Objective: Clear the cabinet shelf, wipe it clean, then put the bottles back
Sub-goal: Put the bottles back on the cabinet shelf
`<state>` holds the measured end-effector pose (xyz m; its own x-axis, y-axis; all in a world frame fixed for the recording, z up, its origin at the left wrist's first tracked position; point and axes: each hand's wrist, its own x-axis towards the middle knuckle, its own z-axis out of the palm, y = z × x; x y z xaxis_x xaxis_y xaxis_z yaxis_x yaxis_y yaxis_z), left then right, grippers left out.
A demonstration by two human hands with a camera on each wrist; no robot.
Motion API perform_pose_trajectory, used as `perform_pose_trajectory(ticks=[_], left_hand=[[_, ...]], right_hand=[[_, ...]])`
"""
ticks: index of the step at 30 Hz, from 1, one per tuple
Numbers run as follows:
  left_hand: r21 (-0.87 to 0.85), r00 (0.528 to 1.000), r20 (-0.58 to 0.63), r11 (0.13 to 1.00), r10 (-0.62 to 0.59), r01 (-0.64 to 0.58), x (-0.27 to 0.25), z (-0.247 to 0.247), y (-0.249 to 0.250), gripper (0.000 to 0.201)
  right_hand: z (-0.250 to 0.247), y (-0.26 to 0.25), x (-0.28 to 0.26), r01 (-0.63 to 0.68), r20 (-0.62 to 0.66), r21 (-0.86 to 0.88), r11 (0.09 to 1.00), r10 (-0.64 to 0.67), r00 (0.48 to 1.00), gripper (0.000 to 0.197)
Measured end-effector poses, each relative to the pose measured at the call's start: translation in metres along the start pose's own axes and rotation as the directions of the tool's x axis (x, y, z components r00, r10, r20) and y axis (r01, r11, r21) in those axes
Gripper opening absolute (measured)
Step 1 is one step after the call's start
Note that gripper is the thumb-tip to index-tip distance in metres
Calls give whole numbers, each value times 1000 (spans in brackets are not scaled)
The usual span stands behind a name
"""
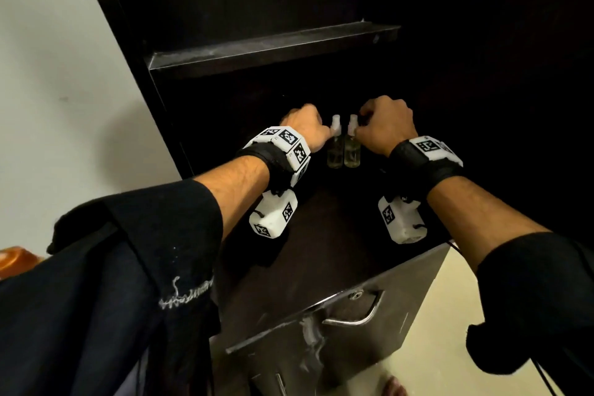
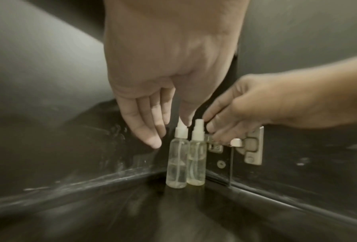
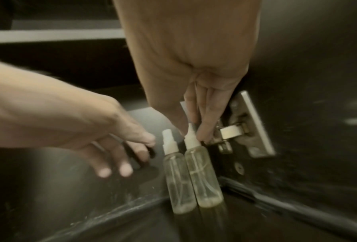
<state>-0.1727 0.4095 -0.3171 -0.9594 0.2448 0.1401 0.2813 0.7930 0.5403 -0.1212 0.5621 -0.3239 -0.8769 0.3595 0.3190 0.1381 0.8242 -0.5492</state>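
Two spray bottles [image 2: 177, 157] [image 2: 196, 155] are stood touching on the shelf [image 1: 337, 235], the right hand [image 3: 194, 91] pinching one's nozzle, the left hand [image 2: 163, 78] held loosely open beside them.

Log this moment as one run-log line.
shelf: two bottles upright, touching | left bottle: left hand at its cap | right bottle: right hand pinches its cap | neither lifted

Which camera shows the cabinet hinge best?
The left wrist view: the hinge faces the camera, its plate and screw visible. The right wrist view shows it at an angle, partly behind the fingers. The head view doesn't show it.
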Motion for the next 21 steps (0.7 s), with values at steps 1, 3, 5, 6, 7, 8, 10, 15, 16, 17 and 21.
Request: perform_pose_trajectory(ticks=[1,3,5,6,7,8,10,15,16,17,21], left_hand=[[12,1000,8,1000,6,-6,-5,-4,-3,41],[58,1000,6,998,13,-14,-16,-11,-8,41],[97,1000,-1,995,30,-30,-28,-18,-12,44],[104,999,2,994,42,-42,-32,-22,-13,45],[101,999,6,994,51,-51,-34,-24,-14,45],[94,998,6,994,61,-62,-35,-27,-14,46],[83,997,1,993,83,-83,-34,-29,-12,47],[100,988,-4,983,153,-152,-19,-15,-3,59],[101,985,1,980,172,-171,-15,-9,0,61],[103,982,6,977,187,-187,-12,-8,1,61],[159,979,33,966,200,-203,0,11,8,51]], right_hand=[[-2,1,-4,0,3,8,1000,0,1000,37],[-6,3,-10,-3,26,16,1000,3,1000,42],[-11,1,-14,-18,47,15,1000,17,999,50],[-14,-2,-15,-25,47,18,1000,24,999,54],[-16,-4,-14,-31,46,17,999,30,998,56],[-17,-6,-12,-30,44,14,999,29,999,58],[-18,-9,-7,-8,44,5,1000,8,999,58],[-7,-8,11,29,80,-25,999,-27,996,45],[-3,-6,13,44,93,-37,998,-40,995,42],[0,-6,14,67,94,-43,997,-63,994,39],[12,5,16,107,51,-6,994,-107,993,22]])
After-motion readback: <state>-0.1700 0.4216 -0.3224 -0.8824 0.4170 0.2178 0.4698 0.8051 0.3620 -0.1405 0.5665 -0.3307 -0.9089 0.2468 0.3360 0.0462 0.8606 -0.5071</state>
